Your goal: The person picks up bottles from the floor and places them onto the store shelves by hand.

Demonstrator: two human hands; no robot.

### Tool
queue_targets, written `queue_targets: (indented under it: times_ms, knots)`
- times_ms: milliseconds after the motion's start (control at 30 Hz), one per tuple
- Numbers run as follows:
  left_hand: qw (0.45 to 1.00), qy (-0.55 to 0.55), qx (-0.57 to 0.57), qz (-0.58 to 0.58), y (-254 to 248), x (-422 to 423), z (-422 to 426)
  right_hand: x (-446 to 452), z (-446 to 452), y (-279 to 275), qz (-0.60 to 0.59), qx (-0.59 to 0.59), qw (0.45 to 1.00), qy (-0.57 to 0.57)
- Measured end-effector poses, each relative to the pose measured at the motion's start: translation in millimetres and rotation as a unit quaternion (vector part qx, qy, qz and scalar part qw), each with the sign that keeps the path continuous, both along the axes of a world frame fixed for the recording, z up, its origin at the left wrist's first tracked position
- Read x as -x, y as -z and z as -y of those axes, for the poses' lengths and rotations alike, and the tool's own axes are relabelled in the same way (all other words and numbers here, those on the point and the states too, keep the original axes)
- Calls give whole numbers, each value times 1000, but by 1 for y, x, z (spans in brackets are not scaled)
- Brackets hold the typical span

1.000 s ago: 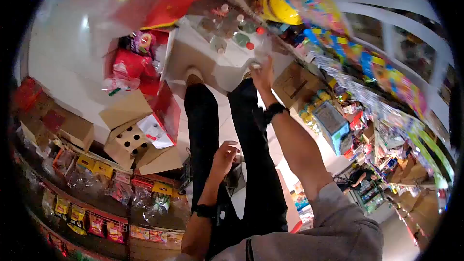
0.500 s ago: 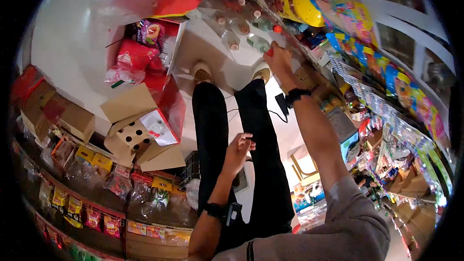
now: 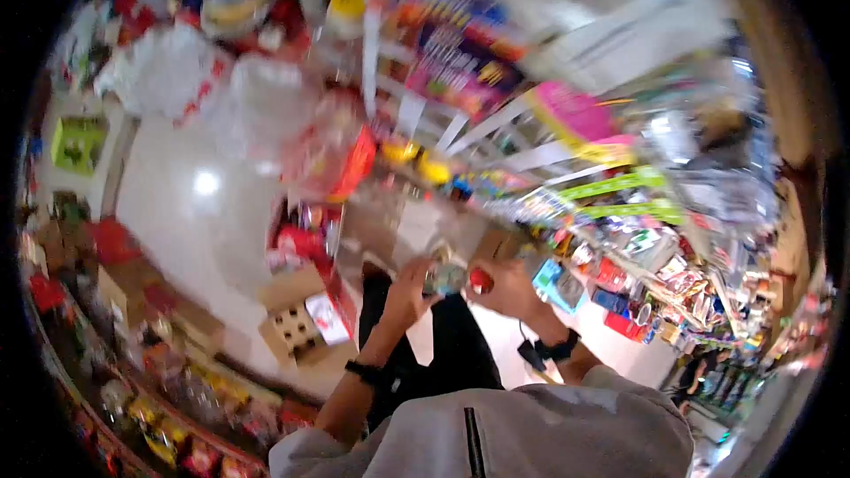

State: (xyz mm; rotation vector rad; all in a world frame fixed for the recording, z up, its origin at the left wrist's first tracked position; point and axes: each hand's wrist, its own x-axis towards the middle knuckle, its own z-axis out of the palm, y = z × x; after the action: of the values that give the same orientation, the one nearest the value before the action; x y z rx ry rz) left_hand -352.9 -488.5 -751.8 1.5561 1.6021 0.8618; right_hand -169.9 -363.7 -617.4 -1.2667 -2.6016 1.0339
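Note:
In front of my body I hold a clear, slightly greenish bottle, blurred by motion. My left hand is closed around the body of the bottle. At its other end, the fingers of my right hand close on a red cap. Blur keeps me from telling whether the cap sits on the bottle's neck or is apart from it. Both hands are above my dark trouser legs.
To the left stand an open cardboard box with a divider full of holes and a box of red packets. Packed shelves of goods run along the right. White plastic bags lie at upper left. A black cable adapter hangs by my right wrist.
My right hand has come back from the bottles on the floor with a red-capped bottle. My left hand, free before, now grips its body. My view has swung up and right.

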Motion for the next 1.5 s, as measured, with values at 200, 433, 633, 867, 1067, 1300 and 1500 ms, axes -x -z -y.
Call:
queue_targets:
  times_ms: [200, 433, 633, 867, 1067, 1300, 1500]
  knots:
    - [991, 51, -96, -72, -195, -1, -21, -14, 21, -188, -168, -205, 964, -6]
    - [964, 76, -248, 54, -357, -14, -93, -50, 31, -330, -278, -371, 884, 68]
    - [875, 133, -420, 198, -560, -70, -143, -80, 5, -424, -348, -537, 763, 90]
    - [738, 97, -663, -79, -683, -123, -221, -137, -57, -478, -322, -637, 686, 137]
    - [755, 82, -636, -136, -711, -159, -295, -169, -113, -490, -268, -654, 687, 170]
    - [864, 75, -468, -170, -709, -180, -336, -189, -151, -469, -190, -669, 689, 205]
    - [876, 152, -449, -91, -697, -180, -396, -198, -161, -458, -212, -669, 689, 181]
